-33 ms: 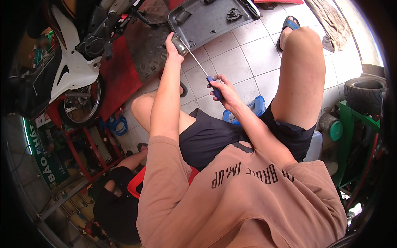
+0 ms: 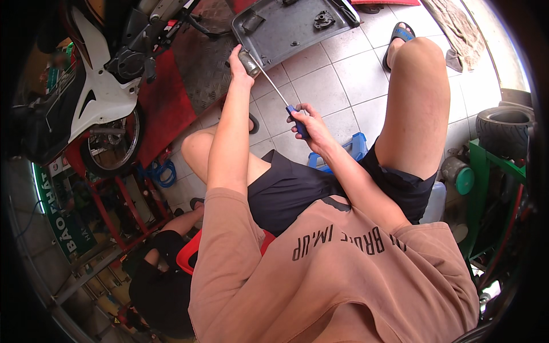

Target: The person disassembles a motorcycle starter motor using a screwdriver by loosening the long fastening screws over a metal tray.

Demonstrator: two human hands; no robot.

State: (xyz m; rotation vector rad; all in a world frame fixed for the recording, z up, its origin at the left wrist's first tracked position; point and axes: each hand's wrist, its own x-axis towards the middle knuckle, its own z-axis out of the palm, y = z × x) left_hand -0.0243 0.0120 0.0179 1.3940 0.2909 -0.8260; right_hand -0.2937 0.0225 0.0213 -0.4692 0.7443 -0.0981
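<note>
My left hand [image 2: 236, 67], fingers wrapped round it, holds a small metallic cylinder [image 2: 250, 64] beside the near edge of a dark grey tray [image 2: 280, 43]. In my right hand [image 2: 313, 128] is a screwdriver [image 2: 297, 120] with a blue handle and a long thin shaft. The shaft slants up and left, and its far end lies against or just over the cylinder; whether it touches cannot be made out. On the tray rest a dark round part [image 2: 323, 20], a blocky dark part [image 2: 253, 22] and a small piece [image 2: 295, 43].
At the left a white and black motorbike [image 2: 106, 94] stands by a red platform [image 2: 168, 108]. A person in black [image 2: 160, 294] is low at the lower left. Something blue, perhaps a stool [image 2: 358, 146], shows under my right forearm. Tyres [image 2: 505, 130] and a green frame [image 2: 485, 171] stand at right.
</note>
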